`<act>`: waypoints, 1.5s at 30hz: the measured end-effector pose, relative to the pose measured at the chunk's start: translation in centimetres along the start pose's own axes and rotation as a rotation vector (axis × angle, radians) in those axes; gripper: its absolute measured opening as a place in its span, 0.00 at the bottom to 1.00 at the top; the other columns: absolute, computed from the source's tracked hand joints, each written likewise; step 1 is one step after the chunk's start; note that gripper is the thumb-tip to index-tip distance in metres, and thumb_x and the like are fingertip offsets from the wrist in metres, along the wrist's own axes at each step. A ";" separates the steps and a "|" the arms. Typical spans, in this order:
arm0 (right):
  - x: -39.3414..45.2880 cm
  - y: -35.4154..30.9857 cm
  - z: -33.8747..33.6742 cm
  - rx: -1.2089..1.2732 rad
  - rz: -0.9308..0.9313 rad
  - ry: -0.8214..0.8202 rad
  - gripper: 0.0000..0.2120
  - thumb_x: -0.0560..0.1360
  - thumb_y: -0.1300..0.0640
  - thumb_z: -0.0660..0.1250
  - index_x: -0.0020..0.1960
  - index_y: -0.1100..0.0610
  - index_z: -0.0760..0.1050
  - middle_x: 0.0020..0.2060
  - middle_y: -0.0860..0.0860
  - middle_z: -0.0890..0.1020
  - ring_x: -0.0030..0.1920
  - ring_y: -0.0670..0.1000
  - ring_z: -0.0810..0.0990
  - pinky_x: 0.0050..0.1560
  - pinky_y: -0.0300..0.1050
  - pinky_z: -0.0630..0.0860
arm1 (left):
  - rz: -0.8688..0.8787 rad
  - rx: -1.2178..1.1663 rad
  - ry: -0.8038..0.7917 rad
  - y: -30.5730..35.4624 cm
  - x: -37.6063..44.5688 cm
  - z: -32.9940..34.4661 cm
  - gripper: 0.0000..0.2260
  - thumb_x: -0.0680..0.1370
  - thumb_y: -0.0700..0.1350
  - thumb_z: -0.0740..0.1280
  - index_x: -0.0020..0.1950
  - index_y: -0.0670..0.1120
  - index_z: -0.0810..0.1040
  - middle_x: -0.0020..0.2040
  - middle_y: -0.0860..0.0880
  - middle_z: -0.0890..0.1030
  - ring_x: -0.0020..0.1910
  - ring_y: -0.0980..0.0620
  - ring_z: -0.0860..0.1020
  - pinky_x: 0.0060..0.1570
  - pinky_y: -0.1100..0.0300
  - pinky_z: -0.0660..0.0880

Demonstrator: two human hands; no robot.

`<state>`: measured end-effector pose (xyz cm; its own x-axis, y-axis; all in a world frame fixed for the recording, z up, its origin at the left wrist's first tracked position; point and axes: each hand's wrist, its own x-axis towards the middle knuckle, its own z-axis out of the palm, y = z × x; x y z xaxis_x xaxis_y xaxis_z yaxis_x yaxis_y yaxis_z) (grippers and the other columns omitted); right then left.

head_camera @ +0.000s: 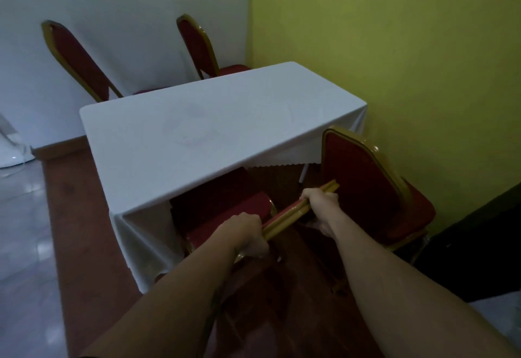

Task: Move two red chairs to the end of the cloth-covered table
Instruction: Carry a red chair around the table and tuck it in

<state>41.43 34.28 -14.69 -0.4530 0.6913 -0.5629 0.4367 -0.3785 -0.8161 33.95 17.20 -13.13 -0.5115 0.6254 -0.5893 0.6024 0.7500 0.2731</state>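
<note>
A red chair with a gold frame (225, 211) stands right below me, its seat pushed partly under the near side of the white cloth-covered table (197, 121). My left hand (248, 233) and my right hand (321, 205) both grip the gold top rail of its backrest. A second red chair (366, 188) stands just to the right of it, near the table's right corner, with its back towards the table.
Two more red chairs (76, 59) (200, 44) stand at the table's far side against the white wall. A yellow-green wall (394, 47) runs close along the right. A dark object (479, 259) sits at lower right. Red-brown carpet lies under the table, pale tiles at left.
</note>
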 end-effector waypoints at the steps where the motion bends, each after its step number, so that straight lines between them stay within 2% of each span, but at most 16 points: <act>1: 0.3 -0.3 0.2 0.008 -0.006 -0.007 0.26 0.71 0.63 0.68 0.66 0.60 0.64 0.50 0.60 0.82 0.42 0.56 0.84 0.38 0.53 0.81 | -0.019 -0.008 0.012 0.0 0.4 -0.1 0.24 0.73 0.52 0.74 0.66 0.45 0.75 0.58 0.44 0.79 0.54 0.44 0.79 0.55 0.51 0.79; 9: 2.3 -0.9 2.0 0.055 0.006 -0.041 0.27 0.71 0.63 0.68 0.66 0.57 0.61 0.52 0.60 0.79 0.47 0.58 0.83 0.44 0.58 0.83 | -0.152 -0.108 -0.011 -0.9 2.3 -1.3 0.22 0.72 0.50 0.74 0.64 0.47 0.76 0.51 0.48 0.77 0.49 0.46 0.78 0.47 0.53 0.77; 13: 3.0 -1.3 2.7 0.047 0.007 -0.062 0.31 0.71 0.63 0.69 0.70 0.55 0.59 0.55 0.60 0.79 0.49 0.59 0.83 0.41 0.56 0.82 | -0.182 -0.110 -0.009 -1.5 2.8 -1.9 0.22 0.71 0.49 0.73 0.65 0.48 0.77 0.54 0.47 0.78 0.51 0.45 0.79 0.48 0.53 0.77; 16: 3.2 -1.4 2.8 0.006 0.000 -0.063 0.28 0.72 0.62 0.69 0.67 0.55 0.59 0.54 0.60 0.79 0.49 0.58 0.83 0.42 0.55 0.82 | -0.186 -0.099 -0.037 -1.7 3.3 -2.1 0.22 0.73 0.49 0.73 0.66 0.48 0.75 0.55 0.47 0.77 0.52 0.45 0.78 0.50 0.53 0.77; 18: 3.3 -1.4 2.4 -0.065 0.023 -0.088 0.28 0.74 0.58 0.71 0.67 0.56 0.59 0.54 0.59 0.79 0.49 0.58 0.83 0.45 0.56 0.82 | -0.184 -0.053 -0.076 -1.4 3.5 -2.0 0.21 0.74 0.47 0.71 0.66 0.47 0.74 0.53 0.47 0.76 0.51 0.46 0.78 0.48 0.53 0.76; 20: 3.5 -1.7 1.3 -0.163 0.064 -0.171 0.32 0.74 0.48 0.73 0.69 0.56 0.59 0.56 0.57 0.78 0.51 0.60 0.83 0.47 0.58 0.82 | -0.177 -0.001 -0.131 -1.1 3.7 -2.3 0.21 0.74 0.47 0.71 0.65 0.45 0.75 0.53 0.46 0.77 0.50 0.46 0.78 0.47 0.53 0.75; 22: 3.9 -2.5 -0.2 -0.289 0.083 -0.265 0.39 0.72 0.38 0.72 0.73 0.55 0.61 0.62 0.57 0.78 0.57 0.62 0.81 0.51 0.59 0.80 | -0.157 -0.009 -0.212 -1.0 4.1 -3.4 0.23 0.74 0.48 0.73 0.66 0.44 0.75 0.55 0.45 0.78 0.52 0.45 0.79 0.49 0.52 0.78; 24: 4.3 -3.2 -2.2 -0.410 0.059 -0.283 0.40 0.74 0.34 0.69 0.76 0.54 0.62 0.69 0.58 0.74 0.64 0.63 0.76 0.57 0.60 0.76 | -0.108 -0.098 -0.264 -0.6 4.8 -5.0 0.25 0.72 0.51 0.76 0.66 0.45 0.76 0.57 0.45 0.79 0.55 0.43 0.80 0.53 0.48 0.81; 26: 4.9 -3.9 -4.4 -0.478 -0.002 -0.220 0.40 0.76 0.36 0.67 0.79 0.54 0.59 0.74 0.58 0.70 0.69 0.63 0.73 0.62 0.62 0.74 | -0.003 -0.200 -0.221 0.8 5.7 -6.9 0.24 0.73 0.52 0.75 0.68 0.48 0.76 0.59 0.47 0.80 0.58 0.44 0.80 0.57 0.45 0.80; 28: 5.6 -5.2 -6.5 -0.541 -0.091 -0.117 0.40 0.77 0.40 0.67 0.82 0.54 0.55 0.77 0.57 0.66 0.72 0.62 0.70 0.64 0.60 0.74 | 0.134 -0.247 -0.115 3.1 6.5 -9.2 0.25 0.77 0.52 0.71 0.74 0.49 0.73 0.63 0.47 0.79 0.60 0.47 0.79 0.59 0.49 0.79; 30: 5.8 -6.8 -8.6 -0.627 -0.170 -0.021 0.40 0.76 0.43 0.68 0.81 0.54 0.56 0.76 0.57 0.66 0.72 0.60 0.69 0.65 0.56 0.72 | 0.264 -0.199 -0.008 5.8 7.2 -11.5 0.24 0.79 0.51 0.68 0.75 0.47 0.72 0.69 0.46 0.77 0.64 0.47 0.77 0.62 0.52 0.76; 33: 6.0 -8.1 -11.4 -0.774 -0.270 0.150 0.37 0.73 0.47 0.69 0.79 0.53 0.62 0.73 0.55 0.71 0.70 0.58 0.72 0.65 0.50 0.71 | 0.398 -0.071 0.113 9.6 9.1 -13.9 0.18 0.79 0.48 0.67 0.69 0.48 0.78 0.65 0.46 0.80 0.62 0.46 0.78 0.61 0.54 0.75; 36: 6.4 -8.6 -14.0 -0.903 -0.290 0.281 0.35 0.70 0.50 0.68 0.76 0.52 0.64 0.67 0.55 0.73 0.67 0.59 0.73 0.64 0.54 0.73 | 0.474 -0.031 0.155 13.1 11.8 -14.3 0.18 0.75 0.44 0.66 0.65 0.49 0.81 0.61 0.47 0.83 0.60 0.45 0.80 0.57 0.57 0.76; 39: 7.6 -8.9 -16.5 -1.027 -0.270 0.310 0.34 0.72 0.51 0.68 0.76 0.52 0.62 0.68 0.56 0.69 0.68 0.60 0.68 0.64 0.55 0.71 | 0.553 0.026 0.204 16.5 14.6 -14.6 0.19 0.73 0.44 0.66 0.64 0.51 0.82 0.59 0.48 0.84 0.60 0.47 0.81 0.56 0.58 0.76; 42: 10.3 -8.9 -18.8 -1.057 -0.238 0.247 0.36 0.72 0.50 0.69 0.76 0.52 0.61 0.68 0.56 0.68 0.69 0.61 0.67 0.66 0.57 0.70 | 0.615 0.082 0.260 19.9 17.5 -14.7 0.19 0.71 0.45 0.66 0.62 0.49 0.81 0.58 0.47 0.84 0.58 0.46 0.81 0.54 0.55 0.78; 45: 13.4 -9.0 -20.4 -1.049 -0.225 0.122 0.39 0.72 0.46 0.70 0.79 0.52 0.59 0.69 0.56 0.69 0.70 0.60 0.69 0.67 0.57 0.70 | 0.601 0.163 0.302 23.1 20.4 -14.3 0.26 0.69 0.47 0.65 0.68 0.50 0.77 0.64 0.46 0.80 0.63 0.42 0.78 0.62 0.50 0.76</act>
<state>47.33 59.53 -12.20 -0.5507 0.7576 -0.3503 0.8276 0.4408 -0.3476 28.72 50.34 -7.97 -0.1940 0.9727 -0.1275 0.9073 0.2274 0.3538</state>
